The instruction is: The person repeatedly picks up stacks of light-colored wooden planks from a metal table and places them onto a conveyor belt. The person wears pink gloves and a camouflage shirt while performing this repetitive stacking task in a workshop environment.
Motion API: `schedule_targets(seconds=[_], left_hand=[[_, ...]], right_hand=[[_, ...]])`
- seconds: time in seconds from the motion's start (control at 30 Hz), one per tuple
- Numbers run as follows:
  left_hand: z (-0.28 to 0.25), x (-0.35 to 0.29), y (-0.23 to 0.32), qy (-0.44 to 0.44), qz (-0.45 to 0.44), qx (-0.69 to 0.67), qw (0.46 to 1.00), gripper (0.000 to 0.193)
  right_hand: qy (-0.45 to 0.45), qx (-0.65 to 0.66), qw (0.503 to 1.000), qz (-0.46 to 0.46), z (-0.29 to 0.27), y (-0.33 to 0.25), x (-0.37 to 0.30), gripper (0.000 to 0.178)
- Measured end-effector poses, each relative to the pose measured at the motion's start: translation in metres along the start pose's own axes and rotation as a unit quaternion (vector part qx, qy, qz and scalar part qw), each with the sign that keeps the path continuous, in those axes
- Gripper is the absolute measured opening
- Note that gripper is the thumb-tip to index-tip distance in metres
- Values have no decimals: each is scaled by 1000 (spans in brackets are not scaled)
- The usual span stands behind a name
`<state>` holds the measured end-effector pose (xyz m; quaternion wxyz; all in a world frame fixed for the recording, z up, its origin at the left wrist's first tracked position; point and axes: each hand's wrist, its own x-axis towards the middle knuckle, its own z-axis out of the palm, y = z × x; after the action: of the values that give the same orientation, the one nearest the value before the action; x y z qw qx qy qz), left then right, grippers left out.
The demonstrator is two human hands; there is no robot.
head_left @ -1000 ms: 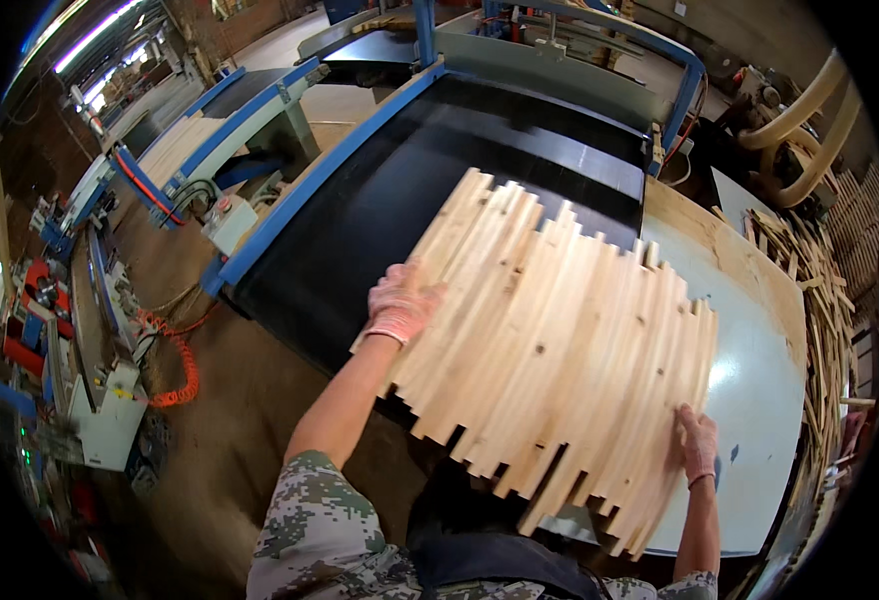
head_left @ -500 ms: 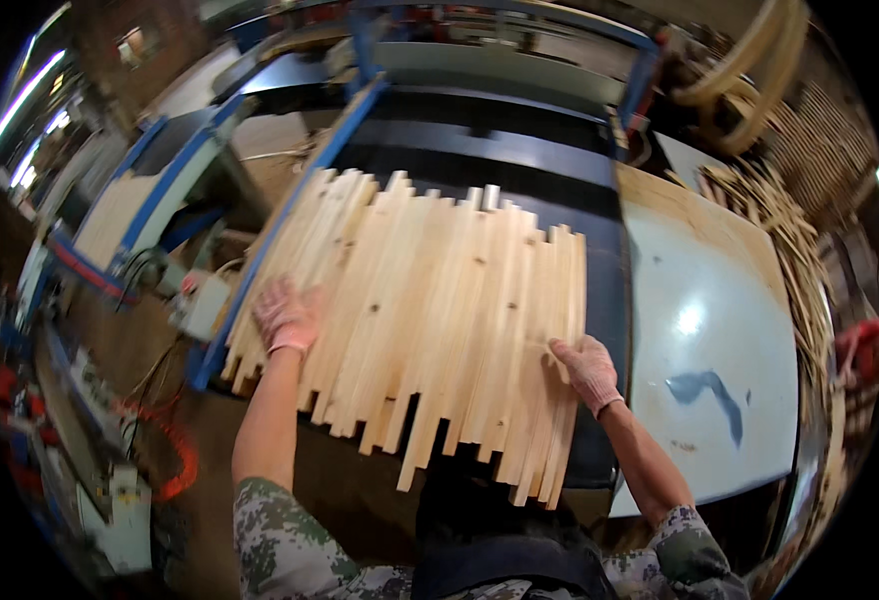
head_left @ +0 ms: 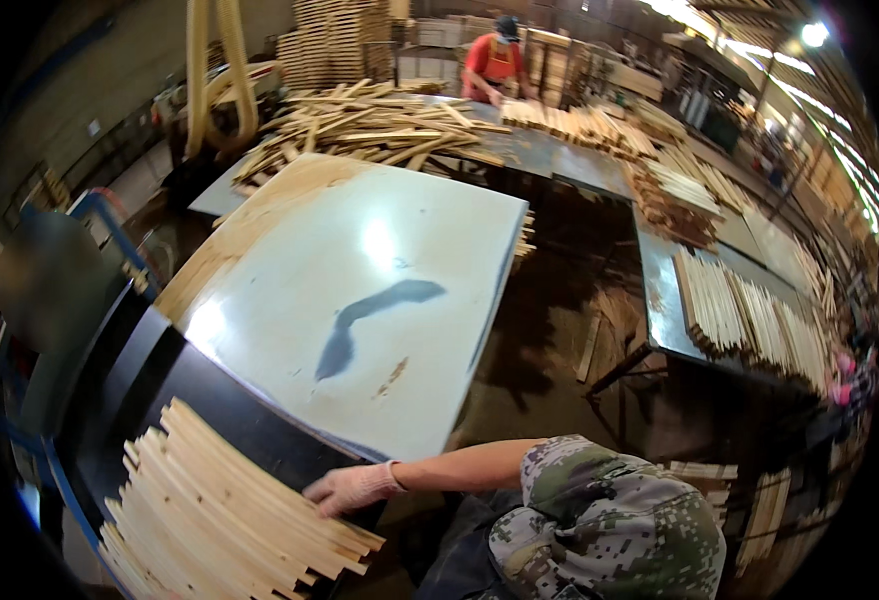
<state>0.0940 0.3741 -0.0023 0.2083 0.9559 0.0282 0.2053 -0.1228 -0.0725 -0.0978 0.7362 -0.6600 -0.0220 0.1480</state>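
Note:
A row of pale wooden strips (head_left: 230,505) lies side by side at the lower left, their ends uneven. It rests on a black machine bed (head_left: 250,437). My right hand (head_left: 350,490), in a light knitted glove, touches the outermost strip near its near end. Its fingers reach out toward the wood and do not wrap round a strip; the fingertips are partly hard to see. My left hand is outside the picture, and the row's left part is cut off by the dark rim.
A pale, glossy tabletop (head_left: 420,235) with a dark blue smear adjoins the bed. Loose sticks (head_left: 370,125) are heaped behind it. Another person (head_left: 495,65) in red stands at a far table. At right, a metal table (head_left: 668,300) carries rows of strips (head_left: 750,310).
My view has swung far to the right, bringing in the far tables and the other person. My left hand has left the picture. My right hand stays at the edge of the strips.

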Motion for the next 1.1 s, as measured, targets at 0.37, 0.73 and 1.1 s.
schedule_targets(seconds=[0.37,0.73,1.1], left_hand=[[116,-227,375,-458,133,-547,688,48],[196,-582,591,-799,115,-334,487,49],[276,-688,717,-856,110,-227,452,55]], right_hand=[[269,-36,933,237,-121,146,-407,39],[603,190,607,482,-27,379,-728,64],[617,438,492,431,-18,465,-727,61]])
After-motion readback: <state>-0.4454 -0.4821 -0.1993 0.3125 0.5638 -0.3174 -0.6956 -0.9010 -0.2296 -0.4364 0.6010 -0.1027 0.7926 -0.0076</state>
